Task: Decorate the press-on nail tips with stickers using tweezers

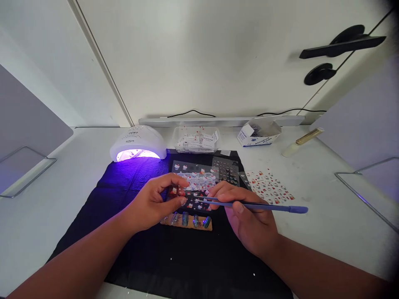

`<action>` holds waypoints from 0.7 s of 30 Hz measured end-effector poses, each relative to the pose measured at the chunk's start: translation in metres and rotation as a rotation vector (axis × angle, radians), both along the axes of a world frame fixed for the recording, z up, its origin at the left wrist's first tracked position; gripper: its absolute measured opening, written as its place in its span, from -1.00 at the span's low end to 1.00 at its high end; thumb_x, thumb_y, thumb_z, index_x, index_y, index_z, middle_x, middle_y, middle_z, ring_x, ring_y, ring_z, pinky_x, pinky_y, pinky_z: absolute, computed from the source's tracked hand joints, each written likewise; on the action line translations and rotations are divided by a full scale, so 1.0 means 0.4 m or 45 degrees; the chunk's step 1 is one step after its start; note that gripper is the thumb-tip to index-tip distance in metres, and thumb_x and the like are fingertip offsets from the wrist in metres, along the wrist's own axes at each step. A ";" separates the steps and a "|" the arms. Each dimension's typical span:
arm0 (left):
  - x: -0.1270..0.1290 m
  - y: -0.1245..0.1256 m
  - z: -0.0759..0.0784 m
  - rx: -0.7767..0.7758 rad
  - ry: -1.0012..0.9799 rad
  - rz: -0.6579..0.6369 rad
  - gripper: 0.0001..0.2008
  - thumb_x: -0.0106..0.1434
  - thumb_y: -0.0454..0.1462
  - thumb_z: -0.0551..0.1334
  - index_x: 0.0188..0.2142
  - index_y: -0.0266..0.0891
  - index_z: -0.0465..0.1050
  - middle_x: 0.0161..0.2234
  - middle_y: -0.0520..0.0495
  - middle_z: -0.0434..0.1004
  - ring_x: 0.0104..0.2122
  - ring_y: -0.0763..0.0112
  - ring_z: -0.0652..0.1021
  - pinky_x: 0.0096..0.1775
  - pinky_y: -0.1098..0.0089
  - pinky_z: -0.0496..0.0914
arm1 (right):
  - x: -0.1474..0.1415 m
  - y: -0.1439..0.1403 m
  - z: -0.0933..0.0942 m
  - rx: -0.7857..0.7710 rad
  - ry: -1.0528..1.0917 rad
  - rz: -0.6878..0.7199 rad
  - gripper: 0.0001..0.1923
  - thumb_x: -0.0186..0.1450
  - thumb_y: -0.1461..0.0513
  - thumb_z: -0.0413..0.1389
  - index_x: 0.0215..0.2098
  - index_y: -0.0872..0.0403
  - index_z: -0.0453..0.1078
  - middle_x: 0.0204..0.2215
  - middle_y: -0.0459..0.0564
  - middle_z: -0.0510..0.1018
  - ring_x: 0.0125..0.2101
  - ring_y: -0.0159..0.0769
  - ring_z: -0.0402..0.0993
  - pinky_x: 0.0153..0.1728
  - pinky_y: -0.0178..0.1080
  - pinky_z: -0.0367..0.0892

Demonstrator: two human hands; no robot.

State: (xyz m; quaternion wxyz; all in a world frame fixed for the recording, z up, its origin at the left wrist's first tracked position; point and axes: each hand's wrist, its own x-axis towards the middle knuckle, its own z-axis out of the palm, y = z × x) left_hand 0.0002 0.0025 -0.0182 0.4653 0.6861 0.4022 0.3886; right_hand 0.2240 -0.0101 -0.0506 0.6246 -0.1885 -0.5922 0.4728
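Tweezers (249, 205) pinched in right hand (249, 224), tips at sticker sheet (195, 195) gripped by left hand (156, 203) at 12 o'clock of nail strip (187, 220); sticker-lifting step, judged; next needs steady, fine tip placement.

Lamp (138, 144), tub (196, 139) and box (258, 132) crowd the mat's (124, 232) far edge; near mat bare

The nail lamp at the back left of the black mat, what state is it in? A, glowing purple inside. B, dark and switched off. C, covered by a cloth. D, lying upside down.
A: the white nail lamp stands upright and uncovered at the back left corner of the black mat, with purple light shining from its opening onto the mat.
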 end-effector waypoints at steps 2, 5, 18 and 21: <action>0.001 -0.003 0.003 0.013 0.006 -0.006 -0.80 0.19 -0.30 0.35 -0.17 -0.20 0.50 -0.35 0.02 0.48 -0.38 0.48 0.48 -0.30 0.44 0.41 | -0.001 -0.004 0.001 0.021 -0.015 0.011 -0.77 0.39 0.20 0.08 -0.14 -0.02 0.60 -0.44 0.02 0.63 -0.26 -0.14 0.51 -0.15 -0.02 0.40; 0.003 -0.005 0.004 0.041 0.026 -0.010 -0.81 0.20 -0.30 0.34 -0.16 -0.20 0.50 -0.36 0.02 0.49 -0.39 0.48 0.49 -0.31 0.46 0.42 | -0.002 -0.006 0.002 0.059 -0.042 -0.015 -0.76 0.39 0.21 0.07 -0.13 -0.03 0.59 -0.45 0.01 0.63 -0.25 -0.12 0.51 -0.16 0.00 0.40; 0.016 -0.022 0.019 0.264 0.193 0.058 -0.82 0.22 -0.29 0.33 -0.16 -0.21 0.54 -0.34 -0.01 0.54 -0.38 0.42 0.52 -0.31 0.40 0.42 | 0.002 -0.017 0.002 0.143 -0.089 -0.022 -0.74 0.39 0.21 0.06 -0.09 -0.04 0.58 -0.43 0.04 0.63 -0.29 -0.12 0.52 -0.20 0.02 0.43; 0.019 -0.023 0.019 0.288 0.220 0.069 -0.83 0.24 -0.28 0.32 -0.16 -0.22 0.54 -0.35 -0.02 0.55 -0.40 0.43 0.52 -0.33 0.40 0.42 | 0.001 -0.016 0.003 0.123 -0.087 -0.056 -0.75 0.39 0.21 0.07 -0.10 -0.05 0.58 -0.45 0.03 0.64 -0.30 -0.11 0.53 -0.19 0.04 0.44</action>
